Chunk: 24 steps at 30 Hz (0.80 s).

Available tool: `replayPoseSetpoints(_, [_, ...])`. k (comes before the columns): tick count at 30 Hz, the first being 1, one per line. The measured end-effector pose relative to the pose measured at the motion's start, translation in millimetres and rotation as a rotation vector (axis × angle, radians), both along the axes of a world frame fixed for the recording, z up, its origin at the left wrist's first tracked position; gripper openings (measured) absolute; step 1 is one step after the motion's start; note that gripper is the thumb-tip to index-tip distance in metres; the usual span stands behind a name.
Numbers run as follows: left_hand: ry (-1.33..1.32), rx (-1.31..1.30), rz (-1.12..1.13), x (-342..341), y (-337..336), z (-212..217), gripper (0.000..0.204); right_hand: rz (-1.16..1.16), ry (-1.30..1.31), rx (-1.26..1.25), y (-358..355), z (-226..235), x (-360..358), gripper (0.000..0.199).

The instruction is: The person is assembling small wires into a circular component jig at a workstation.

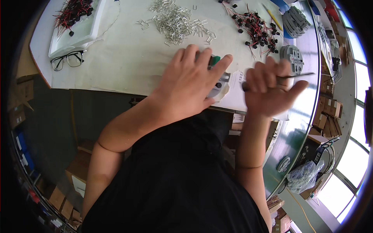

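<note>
My left hand point(186, 77) lies over a rounded grey part point(222, 79) near the table's front edge, its fingers curled across it. A small green piece point(214, 60) shows between those fingers; the rest of the part is mostly hidden. To the right, my right hand point(268, 87) is raised, palm partly up and blurred by motion. Its fingers are closed around a slim tool with a thin dark shaft point(301, 75), which points right past the thumb. The kind of tool is not clear.
A heap of U-shaped metal pieces point(175, 25) lies at the back. Black components with red wires point(258, 31) are at the back right, beside a yellow pen-like tool point(272, 17) and stacked grey parts point(295, 21). Glasses point(68, 60) and a white tray point(72, 42) sit left.
</note>
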<state>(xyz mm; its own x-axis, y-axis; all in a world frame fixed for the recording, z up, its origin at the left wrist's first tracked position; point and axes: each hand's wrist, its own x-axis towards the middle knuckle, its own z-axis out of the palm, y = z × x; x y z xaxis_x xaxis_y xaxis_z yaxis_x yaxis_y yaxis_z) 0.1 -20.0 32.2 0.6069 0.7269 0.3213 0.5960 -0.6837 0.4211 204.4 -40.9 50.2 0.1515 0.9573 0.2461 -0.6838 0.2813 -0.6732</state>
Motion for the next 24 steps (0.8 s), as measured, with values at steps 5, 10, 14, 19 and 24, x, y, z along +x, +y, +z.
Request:
replayPoseSetpoints(5, [-0.250,-0.112,-0.181,10,11,3,0.100,-0.093,-0.376,-0.153,-24,40,43,0.060])
replayPoseSetpoints(10, [-0.524,-0.068,-0.051,3,-4,-42,0.103,-0.107,-1.097,-0.477,-33,31,37,0.049])
replayPoseSetpoints(14, [-0.458,-0.218,-0.050,-22,-9,-33,0.102,-0.069,-1.631,-0.263,-29,13,29,0.038])
replayPoseSetpoints(19, [-0.371,-0.391,-0.033,-24,0,-24,0.104,0.103,-1.863,-0.275,-19,21,12,0.035])
replayPoseSetpoints(24, [-0.409,-0.429,-0.022,-25,6,-28,0.103,0.137,-1.953,-0.264,-14,18,0,0.037])
